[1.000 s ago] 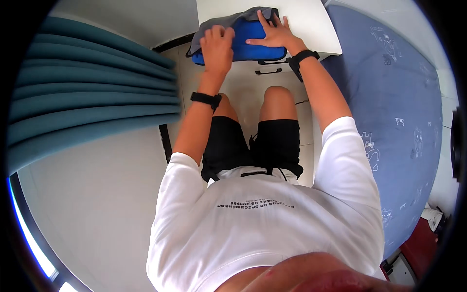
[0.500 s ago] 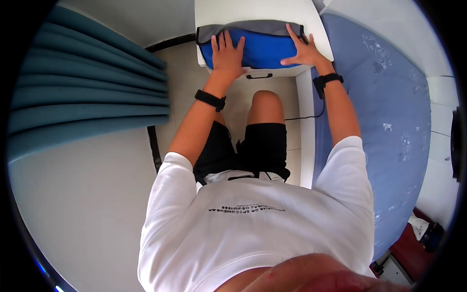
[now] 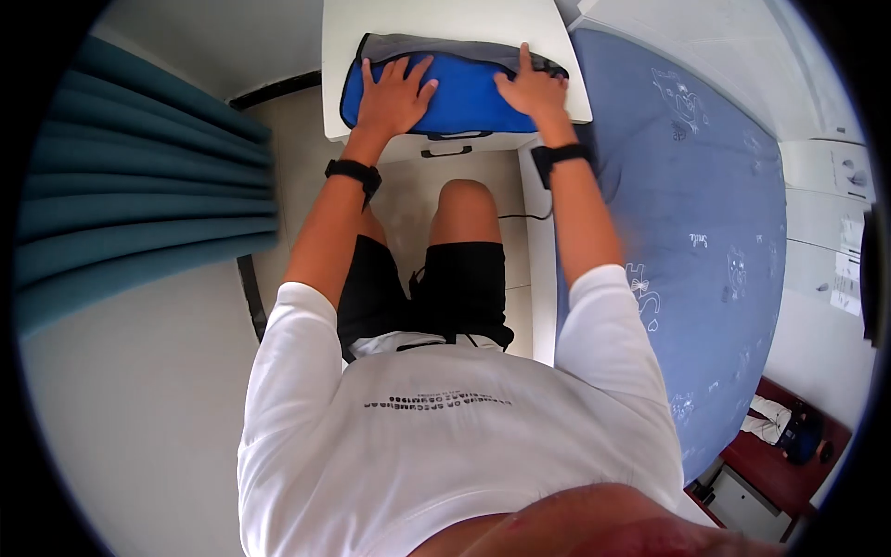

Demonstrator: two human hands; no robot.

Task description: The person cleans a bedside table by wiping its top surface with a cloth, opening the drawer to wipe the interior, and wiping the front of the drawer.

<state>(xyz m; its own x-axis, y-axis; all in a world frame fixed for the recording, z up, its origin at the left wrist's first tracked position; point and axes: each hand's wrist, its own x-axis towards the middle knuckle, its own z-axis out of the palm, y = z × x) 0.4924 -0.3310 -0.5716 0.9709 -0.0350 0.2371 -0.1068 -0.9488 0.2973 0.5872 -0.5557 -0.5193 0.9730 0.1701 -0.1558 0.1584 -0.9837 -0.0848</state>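
A blue and grey cloth piece with black edging [image 3: 473, 97] lies on a white cabinet top [image 3: 445, 19], its grey part along the far side. My left hand [image 3: 393, 98] rests on the left part of the blue cloth with its fingers spread. Near the cloth's right end, my right hand [image 3: 535, 88] touches it, the index finger stretched out toward the grey part and the thumb apart. Both wrists carry black bands. Below the cloth's front edge a black drawer handle [image 3: 446, 151] shows.
Teal curtains [image 3: 148, 186] hang at the left. A bed with a blue printed sheet [image 3: 687, 241] stands at the right. A dark cable [image 3: 527, 216] runs beside my knee. At the lower right, a dark red surface [image 3: 775, 464] holds white and dark items.
The cloth has gone from bunched at its left side to spread flatter. My left hand has opened from a closed shape onto the cloth. The whole view has shifted.
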